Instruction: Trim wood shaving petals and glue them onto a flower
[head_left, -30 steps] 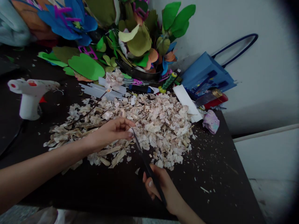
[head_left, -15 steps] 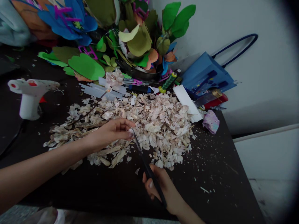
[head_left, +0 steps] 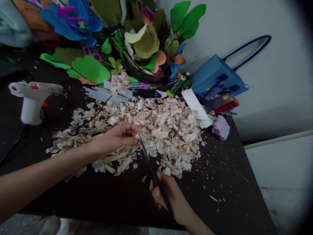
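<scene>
My right hand point(head_left: 171, 197) is closed round the handles of black scissors point(head_left: 153, 173), whose blades point up and left to my left fingertips. My left hand point(head_left: 114, 138) reaches in from the left with its fingers pinched together at the blade tips, on a small pale scrap that is too small to make out. Both hands hover over a wide heap of pale cut scraps point(head_left: 168, 130) spread on the dark table point(head_left: 227, 182). A small pale flower on a thin dark stem point(head_left: 119, 82) lies at the back of the heap.
A white glue gun point(head_left: 31, 99) stands at the left, with clear glue sticks point(head_left: 102, 93) behind the heap. Green, blue and orange paper flowers and leaves point(head_left: 144, 42) crowd the back. A blue bag point(head_left: 216, 76), white paper point(head_left: 197, 107) and a lilac wad point(head_left: 221, 126) lie at the right.
</scene>
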